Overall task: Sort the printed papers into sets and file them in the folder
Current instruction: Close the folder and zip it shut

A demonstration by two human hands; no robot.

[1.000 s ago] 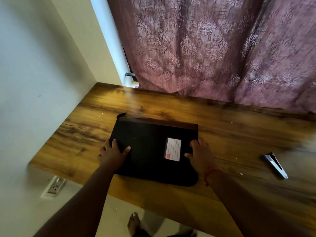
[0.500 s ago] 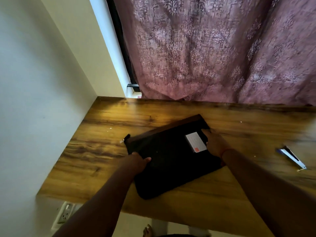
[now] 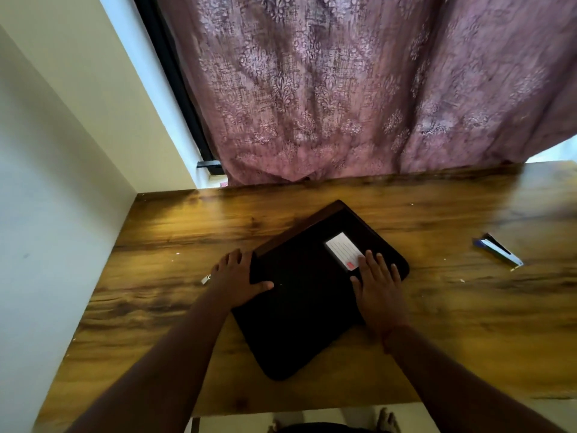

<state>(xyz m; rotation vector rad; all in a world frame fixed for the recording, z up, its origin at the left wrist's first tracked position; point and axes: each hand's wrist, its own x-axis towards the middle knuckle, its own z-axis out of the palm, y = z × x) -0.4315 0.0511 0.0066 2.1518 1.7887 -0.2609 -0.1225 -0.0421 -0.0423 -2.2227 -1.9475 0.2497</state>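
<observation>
Lying closed on wooden desk (image 3: 175, 307): black folder (image 3: 306, 307) | mauve curtain (image 3: 343, 89) behind

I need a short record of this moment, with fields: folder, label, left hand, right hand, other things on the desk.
folder: black folder, closed, flat on the desk, turned at an angle
label: white label on the cover
left hand: left hand at the folder's left edge, thumb on the cover
right hand: right hand flat on the cover, fingertips at the label
other: stapler to the right
</observation>
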